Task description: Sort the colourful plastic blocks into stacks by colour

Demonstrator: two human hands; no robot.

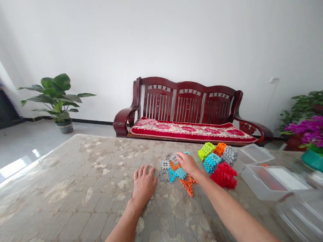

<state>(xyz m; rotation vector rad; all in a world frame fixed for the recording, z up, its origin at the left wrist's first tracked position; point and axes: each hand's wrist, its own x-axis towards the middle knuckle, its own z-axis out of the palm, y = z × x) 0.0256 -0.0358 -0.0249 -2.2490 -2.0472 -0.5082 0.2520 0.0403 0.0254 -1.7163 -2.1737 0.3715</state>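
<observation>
My left hand (143,182) lies palm down on the tablecloth, fingers spread, holding nothing. Just right of it is a loose group of flat plastic interlocking building pieces. A grey window piece (165,164), a grey arch piece (163,176), a blue square piece (181,172) and orange triangle pieces (187,187) are among them. At the far side of this group, the bent fingers of my right hand (188,164) close on a grey interlocking piece (174,157). The hand partly covers the pieces beneath it, and its thumb side is hard to make out.
Stacks of green (206,151), blue (212,163), orange, grey and red pieces (224,176) stand right of my right hand. Beyond them are a clear plastic box (264,187) and a flowerpot (321,162). A wooden bench (188,104) stands behind the table.
</observation>
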